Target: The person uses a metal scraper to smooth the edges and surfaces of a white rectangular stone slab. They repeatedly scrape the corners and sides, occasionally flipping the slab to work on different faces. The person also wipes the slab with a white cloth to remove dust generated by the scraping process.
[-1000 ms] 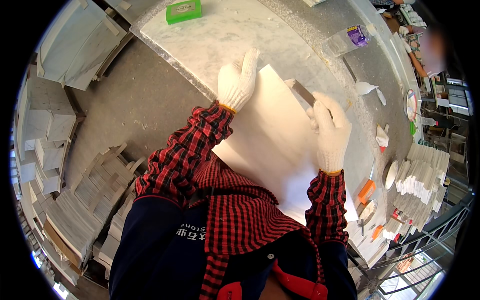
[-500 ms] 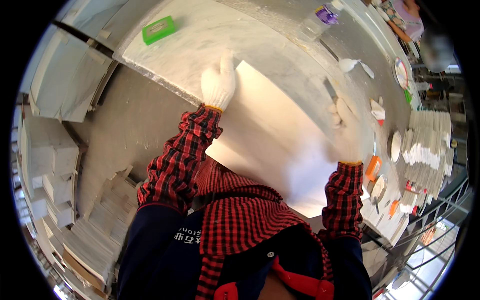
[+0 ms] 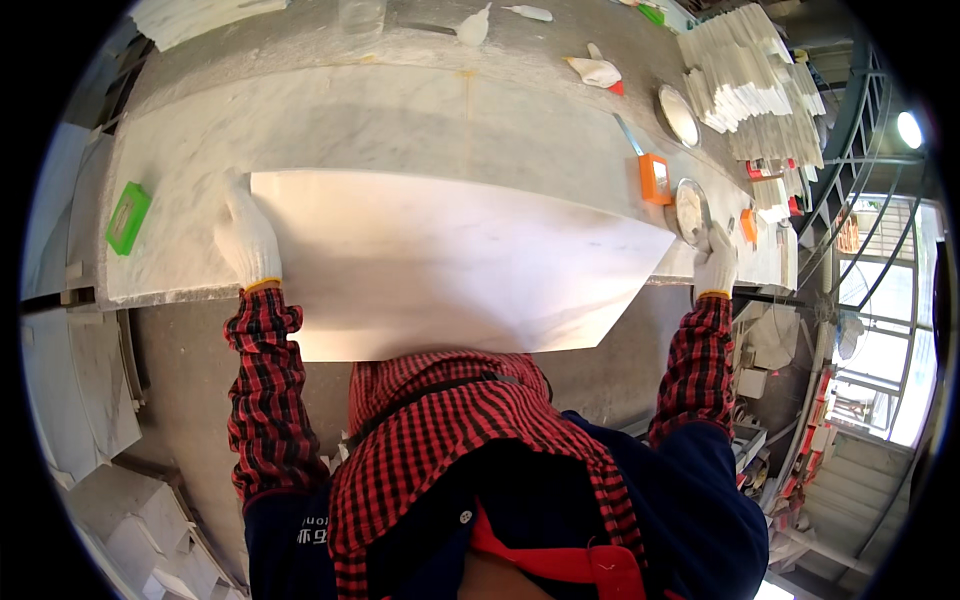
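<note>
A pale, polished marble panel with slanted right-hand corners lies across the near side of the worktable, its near part overhanging the edge by my apron. Beside its left edge rests my left hand, in a white knit glove, fingers stretched forward. My right hand, gloved alike, has moved past the panel's right corner. Its fingers are bent at the near rim of a round dish of pale paste. Whatever they pinch there is too small to make out.
A green box sits at the left. Orange boxes, another round dish, a white cloth and squeeze bottles occupy the right and far side. Stacked thin slabs stand at the far right.
The view has swung toward the right. My right hand has gone from over the panel's far right side to the paste dish. My left hand stays at the panel's left edge.
</note>
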Available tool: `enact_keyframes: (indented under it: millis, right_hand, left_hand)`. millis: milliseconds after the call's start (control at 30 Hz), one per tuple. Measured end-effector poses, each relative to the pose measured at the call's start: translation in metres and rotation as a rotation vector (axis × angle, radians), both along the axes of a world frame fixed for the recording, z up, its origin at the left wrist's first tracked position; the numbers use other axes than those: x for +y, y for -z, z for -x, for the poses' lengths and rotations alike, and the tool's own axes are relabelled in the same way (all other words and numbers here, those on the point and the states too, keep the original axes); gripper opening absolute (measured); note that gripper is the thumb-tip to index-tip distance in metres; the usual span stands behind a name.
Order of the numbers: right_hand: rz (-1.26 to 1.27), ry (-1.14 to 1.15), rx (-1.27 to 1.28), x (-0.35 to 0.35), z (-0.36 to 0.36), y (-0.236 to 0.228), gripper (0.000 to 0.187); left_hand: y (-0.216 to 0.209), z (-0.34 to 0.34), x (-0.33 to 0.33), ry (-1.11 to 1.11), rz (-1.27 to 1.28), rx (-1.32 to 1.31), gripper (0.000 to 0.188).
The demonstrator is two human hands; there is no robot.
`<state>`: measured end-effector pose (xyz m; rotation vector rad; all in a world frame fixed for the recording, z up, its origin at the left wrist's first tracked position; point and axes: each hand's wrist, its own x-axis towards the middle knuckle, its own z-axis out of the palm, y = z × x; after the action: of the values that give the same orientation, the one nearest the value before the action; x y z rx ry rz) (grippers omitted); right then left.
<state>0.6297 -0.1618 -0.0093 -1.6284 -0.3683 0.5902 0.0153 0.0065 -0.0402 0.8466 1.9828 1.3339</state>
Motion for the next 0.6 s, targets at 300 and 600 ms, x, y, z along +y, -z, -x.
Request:
enact_keyframes:
  millis: [300,600]
  right_hand:
    - [0.565,-0.145,-1.347,0.052,-0.027,-0.011,0.026]
    - [0.065,-0.918,-0.618,0.131,0.357,-0.072,0.025]
  left_hand:
    - [0.007,0.013,0.001,-0.027,0.113,0.188,0.069]
    - [0.009,0.014,0.000,0.010,0.056,0.201,0.062]
